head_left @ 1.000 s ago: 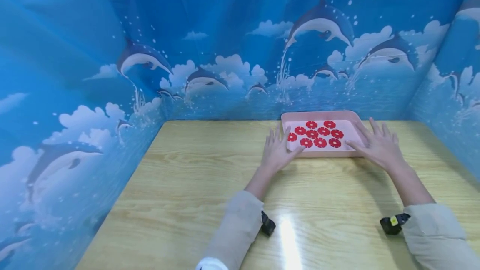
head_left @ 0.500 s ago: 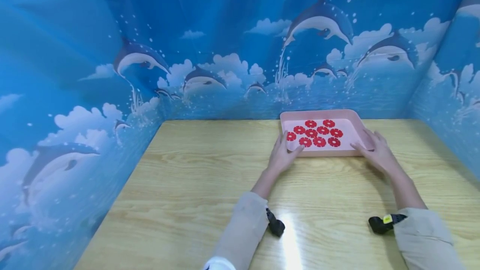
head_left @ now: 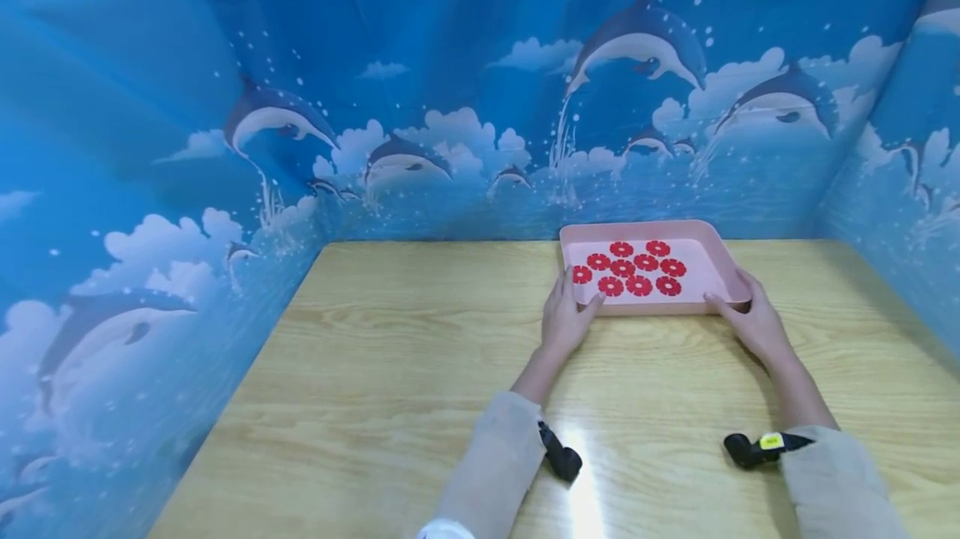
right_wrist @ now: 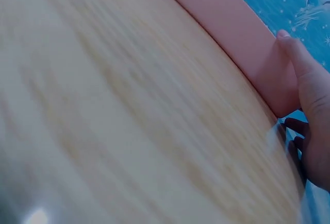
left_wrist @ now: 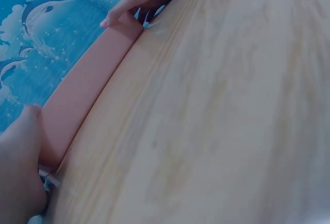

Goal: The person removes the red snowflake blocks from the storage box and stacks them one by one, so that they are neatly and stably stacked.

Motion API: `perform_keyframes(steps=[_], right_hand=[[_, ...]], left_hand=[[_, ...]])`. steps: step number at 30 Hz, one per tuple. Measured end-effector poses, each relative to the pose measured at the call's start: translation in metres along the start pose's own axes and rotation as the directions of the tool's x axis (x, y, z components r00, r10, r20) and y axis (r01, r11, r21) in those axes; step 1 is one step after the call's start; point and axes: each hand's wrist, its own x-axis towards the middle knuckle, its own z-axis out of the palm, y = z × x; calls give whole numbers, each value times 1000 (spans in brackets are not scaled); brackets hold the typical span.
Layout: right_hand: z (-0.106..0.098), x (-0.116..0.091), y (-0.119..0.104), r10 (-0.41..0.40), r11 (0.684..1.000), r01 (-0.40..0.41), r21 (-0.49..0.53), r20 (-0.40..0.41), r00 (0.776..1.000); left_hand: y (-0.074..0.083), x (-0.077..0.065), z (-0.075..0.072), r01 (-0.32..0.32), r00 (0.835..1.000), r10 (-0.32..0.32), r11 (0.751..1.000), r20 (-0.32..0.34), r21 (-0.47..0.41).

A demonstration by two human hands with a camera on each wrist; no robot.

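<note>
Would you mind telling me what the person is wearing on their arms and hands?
The left hand and right hand are ungloved. The left sleeve and right sleeve are pale beige. Each wrist carries a small black device: the left device looks plain, while the right device bears a yellow label.

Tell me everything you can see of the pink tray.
The pink tray is a shallow, rounded rectangle, smooth, seemingly plastic. It sits upright far back on the table, near the backdrop. Ten red discs lie inside, leaving its right end bare. The left hand grips its near left corner, the right hand its near right.
</note>
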Motion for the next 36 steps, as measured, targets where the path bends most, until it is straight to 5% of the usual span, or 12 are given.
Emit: perform_keyframes(steps=[17,36], right_hand=[[7,-9,-1,-42,999,41,-35,-46,998],[26,-39,-17,-22,999,21,-32,-35,999]], left_hand=[[-4,-6,0,-12,1000,13,1000,-19,8],[-19,-31,-23,-24,1000,24,1000,1,15]])
